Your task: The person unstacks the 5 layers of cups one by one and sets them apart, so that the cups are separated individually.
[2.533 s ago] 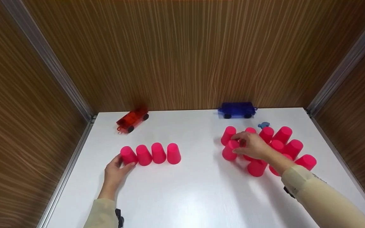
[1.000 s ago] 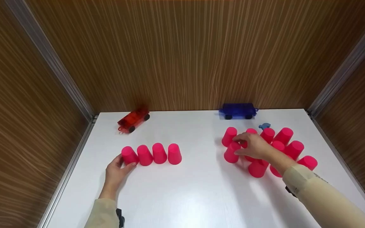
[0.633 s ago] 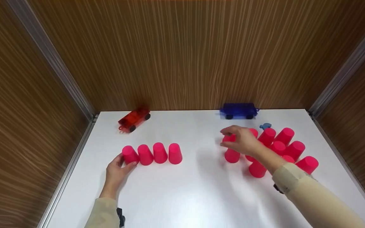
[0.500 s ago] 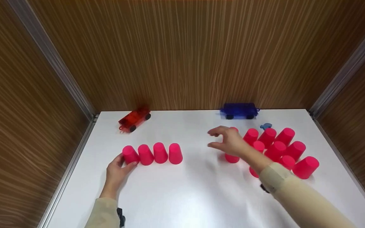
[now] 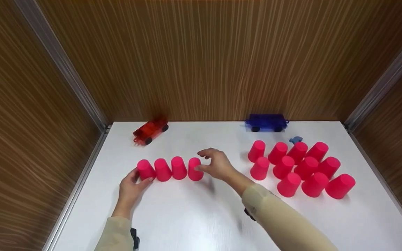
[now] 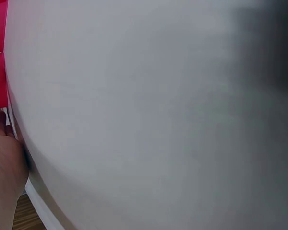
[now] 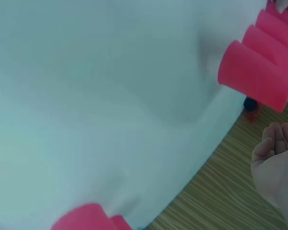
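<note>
A row of upside-down pink cups stands on the left of the white table. My left hand (image 5: 131, 188) grips the leftmost cup (image 5: 146, 169) low down, thumb on the near side and fingers behind; the left wrist view catches only its edge. My right hand (image 5: 218, 165) is at the other end of the row, thumb and fingers spread apart with nothing between them. Its thumb overlaps the rightmost cup (image 5: 194, 169) in the head view. In the right wrist view the right hand (image 7: 273, 165) appears apart from that cup (image 7: 254, 76).
On the right, several more upside-down pink cups (image 5: 306, 168) stand grouped in rows. A red toy car (image 5: 151, 130) and a blue toy wagon (image 5: 267, 122) stand at the back, with a small blue piece (image 5: 296, 139) behind the group. Wood-grain walls (image 5: 201, 62) enclose the table (image 5: 187, 216).
My right hand has let go of a cup at the left edge of the right group, which stays there, and has moved left to the row. My left hand keeps its grip.
</note>
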Demonstrator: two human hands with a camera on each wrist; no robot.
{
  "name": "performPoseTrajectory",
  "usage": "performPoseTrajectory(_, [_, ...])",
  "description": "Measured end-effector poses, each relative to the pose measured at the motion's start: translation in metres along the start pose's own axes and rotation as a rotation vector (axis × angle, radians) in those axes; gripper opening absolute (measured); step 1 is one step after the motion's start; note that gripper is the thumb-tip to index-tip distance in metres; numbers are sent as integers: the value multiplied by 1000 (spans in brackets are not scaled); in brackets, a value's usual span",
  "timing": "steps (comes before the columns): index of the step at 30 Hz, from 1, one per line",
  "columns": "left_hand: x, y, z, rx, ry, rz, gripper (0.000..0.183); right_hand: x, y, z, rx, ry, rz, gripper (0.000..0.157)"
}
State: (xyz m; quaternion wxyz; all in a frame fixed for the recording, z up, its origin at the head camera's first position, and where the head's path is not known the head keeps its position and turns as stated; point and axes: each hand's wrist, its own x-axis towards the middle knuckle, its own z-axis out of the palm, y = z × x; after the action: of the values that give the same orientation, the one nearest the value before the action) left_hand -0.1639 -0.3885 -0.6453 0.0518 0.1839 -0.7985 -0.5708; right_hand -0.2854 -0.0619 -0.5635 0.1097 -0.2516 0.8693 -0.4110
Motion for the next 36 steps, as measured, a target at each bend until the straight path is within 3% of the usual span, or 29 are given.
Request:
performPoseTrajectory(9, [3, 2, 5, 5, -6, -5, 77, -1, 4, 20, 1, 77, -56, 47])
performPoseTrajectory(21, [3, 1, 5, 10, -7, 6, 78, -11, 7, 19, 57, 86, -25, 43])
performPoseTrajectory(29, [1, -1, 2, 15, -16, -27, 80, -28, 13, 7, 58, 40, -34, 43])
performPoseTrajectory(36, [1, -1, -1, 13, -14, -23, 80, -57, 29, -24, 32, 12, -50, 47])
